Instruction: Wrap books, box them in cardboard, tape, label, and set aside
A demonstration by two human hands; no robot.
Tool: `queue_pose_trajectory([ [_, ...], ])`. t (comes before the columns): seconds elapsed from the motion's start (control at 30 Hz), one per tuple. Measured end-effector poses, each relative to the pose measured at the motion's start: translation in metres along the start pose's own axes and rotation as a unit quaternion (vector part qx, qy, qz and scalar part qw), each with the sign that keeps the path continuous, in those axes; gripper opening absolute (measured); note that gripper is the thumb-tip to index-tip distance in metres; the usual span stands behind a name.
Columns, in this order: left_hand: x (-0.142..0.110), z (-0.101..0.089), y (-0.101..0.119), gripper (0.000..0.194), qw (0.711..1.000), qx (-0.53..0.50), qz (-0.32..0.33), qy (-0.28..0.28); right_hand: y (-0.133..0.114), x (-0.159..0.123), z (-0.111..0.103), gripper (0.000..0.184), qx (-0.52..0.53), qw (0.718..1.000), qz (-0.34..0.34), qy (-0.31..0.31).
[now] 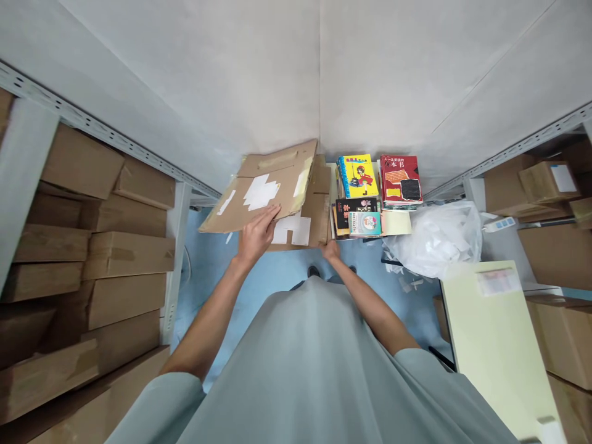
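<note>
Boxes (129, 256) on metal shelving (182, 216)

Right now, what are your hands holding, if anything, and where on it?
The left hand holds a flat, white-labelled brown cardboard sheet by its near edge; the right hand holds the brown cardboard beneath near its right corner.

Beyond and to the right of the right hand (330, 250), a red book (411, 165) is showing "人一生要读的" above "本书", a stylised figure between being unclear. Nearer that hand, a black book (342, 216) is bearing orange characters, "字" being readable; the teal book (375, 224) is carrying print too small to read.
</note>
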State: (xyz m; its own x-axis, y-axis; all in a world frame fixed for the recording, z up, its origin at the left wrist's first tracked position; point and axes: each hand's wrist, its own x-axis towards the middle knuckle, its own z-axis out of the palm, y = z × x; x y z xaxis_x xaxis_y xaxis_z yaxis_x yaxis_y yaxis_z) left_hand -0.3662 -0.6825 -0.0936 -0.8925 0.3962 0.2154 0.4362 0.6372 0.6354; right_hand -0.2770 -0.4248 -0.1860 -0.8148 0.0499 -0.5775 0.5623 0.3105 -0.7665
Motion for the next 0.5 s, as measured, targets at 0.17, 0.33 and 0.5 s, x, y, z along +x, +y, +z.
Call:
queue_pose_trajectory([
  [0.17, -0.002, -0.003, 0.001, 0.048, 1.000, -0.008, -0.018, 0.007, -0.011, 0.011, 0.022, 0.046, 0.014, 0.996, 0.069, 0.051],
  [0.33, -0.003, -0.006, -0.001, 0.047, 0.999, -0.026, -0.011, 0.020, -0.039, 0.018, 0.036, 0.027, 0.043, 0.994, 0.044, 0.085],
  [0.5, -0.005, -0.005, -0.006, 0.047, 0.999, -0.042, -0.006, 0.034, -0.074, 0.011, -0.014, 0.010, 0.016, 0.987, -0.009, 0.162],
])
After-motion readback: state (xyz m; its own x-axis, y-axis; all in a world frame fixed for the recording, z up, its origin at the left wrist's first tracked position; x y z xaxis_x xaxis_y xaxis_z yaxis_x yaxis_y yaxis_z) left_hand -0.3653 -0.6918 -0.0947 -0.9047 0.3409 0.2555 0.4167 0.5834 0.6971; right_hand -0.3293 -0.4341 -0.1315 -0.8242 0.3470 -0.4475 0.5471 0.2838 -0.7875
